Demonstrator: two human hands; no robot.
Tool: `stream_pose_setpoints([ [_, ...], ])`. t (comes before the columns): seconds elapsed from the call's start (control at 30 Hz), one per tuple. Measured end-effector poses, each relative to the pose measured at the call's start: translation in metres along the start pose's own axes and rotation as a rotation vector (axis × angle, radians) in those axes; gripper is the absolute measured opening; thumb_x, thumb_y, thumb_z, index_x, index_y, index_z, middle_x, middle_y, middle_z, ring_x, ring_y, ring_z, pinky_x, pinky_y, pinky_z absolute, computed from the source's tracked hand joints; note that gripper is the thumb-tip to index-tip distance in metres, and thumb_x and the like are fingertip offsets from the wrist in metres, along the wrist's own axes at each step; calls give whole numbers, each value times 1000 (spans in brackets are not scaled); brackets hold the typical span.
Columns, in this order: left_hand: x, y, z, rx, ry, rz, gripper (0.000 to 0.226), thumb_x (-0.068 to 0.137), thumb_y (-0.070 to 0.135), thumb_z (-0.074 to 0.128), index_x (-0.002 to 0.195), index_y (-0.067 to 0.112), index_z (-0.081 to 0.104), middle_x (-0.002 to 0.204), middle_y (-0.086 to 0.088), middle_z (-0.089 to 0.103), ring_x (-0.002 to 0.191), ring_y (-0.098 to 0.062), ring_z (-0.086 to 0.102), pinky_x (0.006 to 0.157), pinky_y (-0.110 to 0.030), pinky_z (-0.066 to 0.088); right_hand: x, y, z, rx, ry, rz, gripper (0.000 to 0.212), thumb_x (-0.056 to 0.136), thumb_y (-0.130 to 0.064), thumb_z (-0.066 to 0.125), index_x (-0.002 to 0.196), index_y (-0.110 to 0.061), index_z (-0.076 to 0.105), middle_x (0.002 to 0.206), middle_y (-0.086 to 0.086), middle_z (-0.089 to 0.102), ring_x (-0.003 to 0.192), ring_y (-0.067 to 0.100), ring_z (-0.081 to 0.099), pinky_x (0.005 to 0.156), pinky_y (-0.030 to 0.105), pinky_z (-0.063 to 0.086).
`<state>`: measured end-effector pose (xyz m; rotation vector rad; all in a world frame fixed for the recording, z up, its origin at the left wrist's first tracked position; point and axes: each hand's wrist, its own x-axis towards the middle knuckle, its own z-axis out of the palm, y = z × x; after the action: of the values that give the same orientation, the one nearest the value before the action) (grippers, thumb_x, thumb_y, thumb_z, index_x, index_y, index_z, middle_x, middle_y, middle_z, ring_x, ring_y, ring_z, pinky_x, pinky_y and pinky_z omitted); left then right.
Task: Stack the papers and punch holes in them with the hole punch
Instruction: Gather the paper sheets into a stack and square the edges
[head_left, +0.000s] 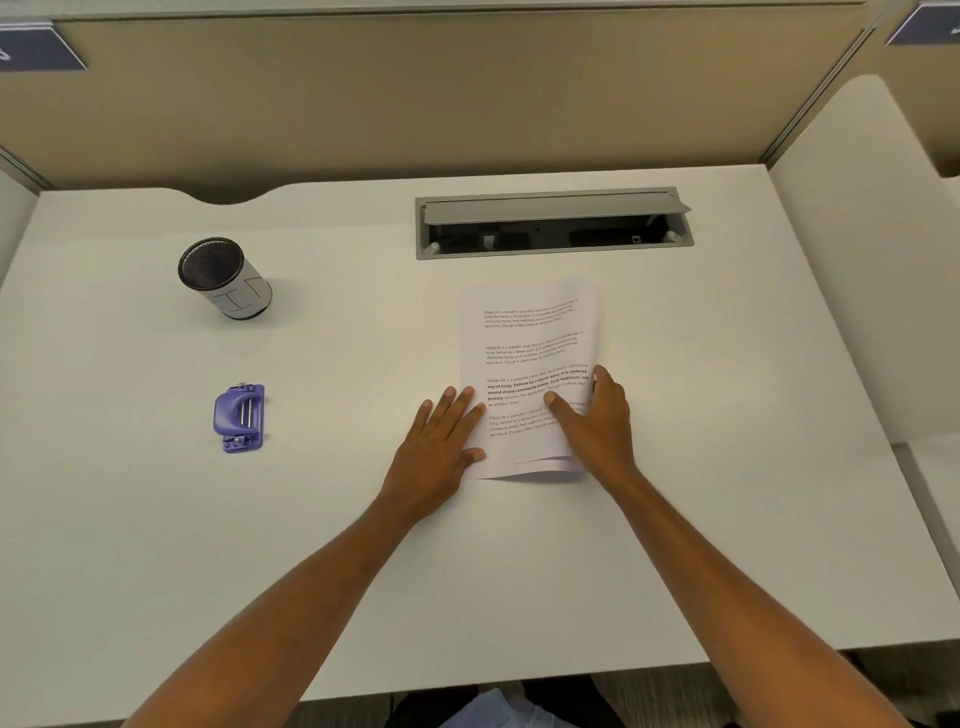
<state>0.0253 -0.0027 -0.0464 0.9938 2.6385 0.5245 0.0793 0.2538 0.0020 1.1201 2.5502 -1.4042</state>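
Note:
A stack of printed white papers (527, 343) lies on the white desk (363, 571), right of centre, with the near edges of the sheets slightly apart. My left hand (441, 452) lies flat with fingers spread against the stack's left edge, its thumb on the paper. My right hand (597, 421) holds the stack's right edge, thumb on top of the page and fingers curled around the side. A purple hole punch (240, 417) sits on the desk well to the left of both hands, untouched.
A mesh pen cup (223, 278) wrapped in white paper stands at the back left. An open grey cable tray (553, 223) is set into the desk behind the papers. Beige partition walls enclose the back and the right side.

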Motion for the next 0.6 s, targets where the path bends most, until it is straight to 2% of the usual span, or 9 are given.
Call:
stream_pose_setpoints([
  [0.13, 0, 0, 0, -4, 2, 2, 65, 116, 41, 48, 174, 19, 29, 185, 0, 11, 173, -26, 6, 140, -47, 3, 17, -4, -12, 129, -15, 43, 77, 95, -49, 81, 157, -18, 49, 153, 6, 62, 137, 27, 61, 117, 49, 50],
  [0.23, 0, 0, 0, 10, -6, 3, 65, 117, 41, 47, 174, 19, 27, 185, 1, 9, 173, -25, 5, 141, -47, 4, 32, -7, -23, 227, -7, 106, 56, 94, -39, 82, 143, -20, 61, 137, 5, 72, 115, 22, 71, 99, 38, 57],
  [0.3, 1, 1, -1, 30, -14, 3, 65, 117, 42, 45, 175, 19, 25, 185, 1, 8, 173, -25, 5, 140, -47, 4, 43, -6, -29, 197, -12, 118, 43, 93, -31, 83, 131, -18, 68, 128, 4, 76, 109, 23, 73, 91, 35, 57],
  [0.4, 2, 0, -1, 44, -25, -1, 65, 117, 44, 42, 175, 21, 23, 185, 3, 5, 173, -23, 2, 140, -46, 2, 56, 0, -35, 248, -66, 172, 28, 88, -15, 88, 113, -11, 75, 115, 8, 81, 109, 34, 79, 95, 47, 65],
  [0.47, 2, 0, -2, 31, -14, 4, 64, 117, 43, 43, 175, 22, 25, 185, 3, 7, 173, -23, 5, 140, -44, 2, 60, 1, -39, 318, -130, 221, 31, 86, -5, 88, 114, -4, 76, 117, 16, 82, 111, 40, 79, 100, 57, 64],
  [0.53, 2, 0, -5, 3, 29, 11, 60, 117, 40, 47, 172, 20, 35, 184, 1, 18, 172, -24, 14, 140, -46, 10, 61, 0, -43, 345, -180, 229, 34, 86, 0, 87, 117, -3, 75, 120, 17, 81, 111, 40, 79, 100, 57, 64],
  [0.6, 3, 2, -9, -74, 88, -15, 57, 115, 38, 54, 167, 15, 46, 180, -2, 32, 169, -25, 27, 137, -50, 22, 60, -3, -46, 360, -207, 205, 33, 86, 1, 87, 117, -6, 75, 118, 15, 83, 106, 36, 81, 90, 48, 68],
])
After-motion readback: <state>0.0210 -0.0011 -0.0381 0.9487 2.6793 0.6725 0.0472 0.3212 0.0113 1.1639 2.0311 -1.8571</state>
